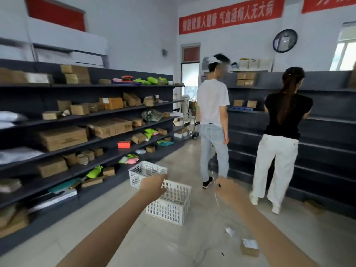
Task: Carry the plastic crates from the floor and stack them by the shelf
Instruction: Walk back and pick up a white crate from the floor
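While both arms reach forward, two white lattice-walled crates sit on the floor: the near crate (169,205) just beyond the left hand (153,185) fingertips, seemingly empty, the far crate (143,173) behind it. Right hand (229,190) blurred; grip unclear.

You have two white plastic lattice crates on the tiled floor ahead of you. The nearer crate (169,204) sits upright, open and empty, corner toward you. The farther crate (146,175) stands just behind it, touching or nearly so, close to the dark shelf (81,143) base.
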Demonstrator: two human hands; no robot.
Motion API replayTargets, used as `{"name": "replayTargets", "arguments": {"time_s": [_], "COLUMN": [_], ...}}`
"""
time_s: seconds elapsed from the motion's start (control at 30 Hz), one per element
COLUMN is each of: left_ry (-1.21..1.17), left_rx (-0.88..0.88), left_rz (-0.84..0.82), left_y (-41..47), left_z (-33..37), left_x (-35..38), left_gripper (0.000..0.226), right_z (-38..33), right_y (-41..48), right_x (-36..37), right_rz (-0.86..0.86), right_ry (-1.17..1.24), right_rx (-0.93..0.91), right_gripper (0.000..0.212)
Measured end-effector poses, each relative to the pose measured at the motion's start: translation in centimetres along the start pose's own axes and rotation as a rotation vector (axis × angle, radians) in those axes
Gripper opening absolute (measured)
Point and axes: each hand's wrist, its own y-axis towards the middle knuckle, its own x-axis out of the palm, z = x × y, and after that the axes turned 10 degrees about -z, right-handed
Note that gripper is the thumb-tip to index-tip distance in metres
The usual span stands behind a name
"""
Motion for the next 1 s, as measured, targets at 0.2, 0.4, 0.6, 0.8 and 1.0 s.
{"name": "replayTargets", "arguments": {"time_s": [0.2,0.4,0.6,0.8,1.0], "left_ry": [0.028,0.008,0.022,0.000,-0.062], "left_rx": [-0.058,-0.101,-0.072,-0.077,-0.059], "left_rz": [0.007,-0.024,-0.067,-0.097,-0.068], "left_y": [10.0,19.4,31.4,45.2,55.9], "left_z": [-5.6,-10.2,-14.8,-18.2,-23.2], "left_x": [-1.2,0.7,2.9,1.4,-0.4], "left_gripper": [0.044,0.047,0.053,0.058,0.056], "right_z": [-4.3,-6.7,-8.4,-10.1,-13.7], "right_y": [11.7,22.2,35.4,49.4,59.2], "right_x": [2.0,5.4,7.9,8.3,8.1], "right_rz": [-0.065,-0.115,-0.141,-0.162,-0.148], "right_ry": [-0.026,-0.055,-0.057,-0.017,-0.023], "right_rx": [-0.041,-0.071,-0.038,0.060,0.111], "right_gripper": [0.014,0.019,0.023,0.018,0.011]}}
